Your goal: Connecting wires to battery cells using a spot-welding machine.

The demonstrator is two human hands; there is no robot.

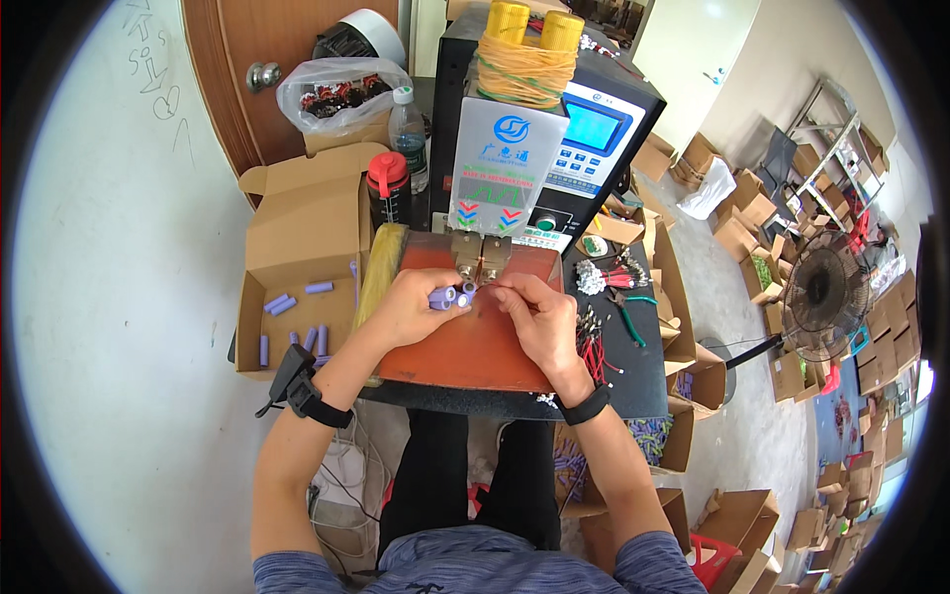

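My left hand (408, 309) is closed around a few purple cylindrical battery cells (451, 297), their ends turned toward the spot welder's electrodes (481, 269). Close to those ends, my right hand (542, 319) pinches what looks like a thin wire (488, 286), mostly hidden by the fingertips. Both hands are over an orange-brown mat (455, 361), just below the welding head (510, 163). Whether the cells touch the electrodes I cannot tell.
Left of the mat, an open cardboard box (297, 252) holds several purple cells. A red-lidded bottle (389, 188) stands behind it. On the right lie green-handled pliers (627, 315) and red-wired leads (597, 346). Boxes of cells (648, 436) and a fan (819, 292) stand beyond.
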